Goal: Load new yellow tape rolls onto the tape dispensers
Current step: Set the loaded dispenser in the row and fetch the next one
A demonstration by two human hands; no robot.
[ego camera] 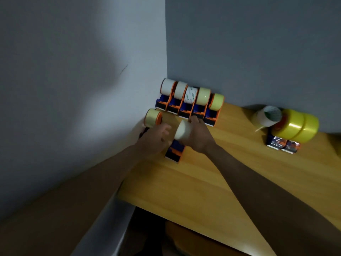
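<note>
We look down at a wooden table (212, 182) set in a grey wall corner. Our right hand (198, 134) curls round a pale roll (182, 132), holding it over a blue and orange dispenser (174, 153) near the table's left edge. Our left hand (156, 137) is beside it, fingers bent toward the roll; motion blur stops us telling whether it grips anything. Just left, another dispenser (153, 117) carries a yellowish roll. Against the back wall stand five loaded dispensers (190, 102) in a row, touching side by side. Well to the right, bright yellow rolls (297, 129) sit by a whitish roll (267, 116), with two wrapped dispensers (284, 145) just in front.
</note>
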